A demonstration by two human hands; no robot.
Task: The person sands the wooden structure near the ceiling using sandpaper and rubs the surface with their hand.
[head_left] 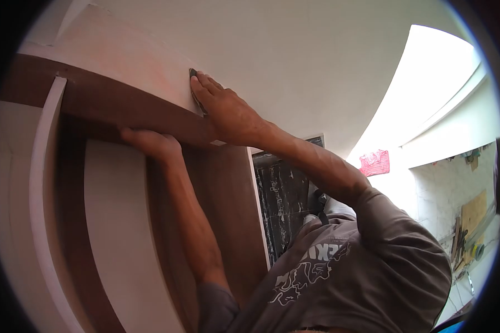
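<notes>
My right hand (225, 108) is closed on a thin dark pad (193, 73), whose edge shows at the fingertips and below the fingers. It lies flat against the pale surface (150, 61) above a brown board (133, 102). That surface has faint pinkish patches. Lower and to the left, my left hand (153, 144) rests at the lower edge of the brown board. It looks open, with a finger stretched to the left and nothing visible in it; its other fingers are partly hidden in shadow.
Below the board are brown and white cabinet compartments with a pale upright divider (41, 183). A dark, white-streaked panel (280, 194) is near my torso. At the right are a bright opening (400, 94), a pink cloth (375, 163), and tools by a wooden board (473, 216).
</notes>
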